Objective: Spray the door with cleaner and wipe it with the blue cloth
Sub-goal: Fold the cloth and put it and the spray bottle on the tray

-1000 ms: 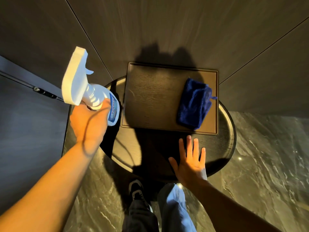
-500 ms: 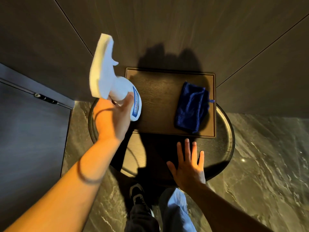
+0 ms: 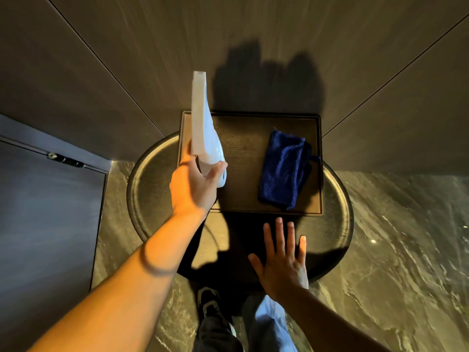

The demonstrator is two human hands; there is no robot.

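Observation:
My left hand (image 3: 194, 185) grips a white spray bottle (image 3: 203, 133) by its neck, nozzle end pointing away from me, held over the left side of a dark wooden tray (image 3: 243, 199). A folded blue cloth (image 3: 283, 170) lies on the right half of that tray. My right hand (image 3: 283, 260) rests flat with fingers spread on the round dark table (image 3: 149, 189), just in front of the tray and below the cloth. The door (image 3: 38, 224) is the dark panel at the far left, with a metal fitting (image 3: 64, 158) near its top.
Wood-grain wall panels (image 3: 253, 34) stand directly behind the table. The floor (image 3: 406, 262) is polished marble. My legs and a shoe (image 3: 210, 306) show under the table's near edge.
My left hand has swung the spray bottle rightward from beside the door to over the tray's left side. My right hand has stayed flat on the table.

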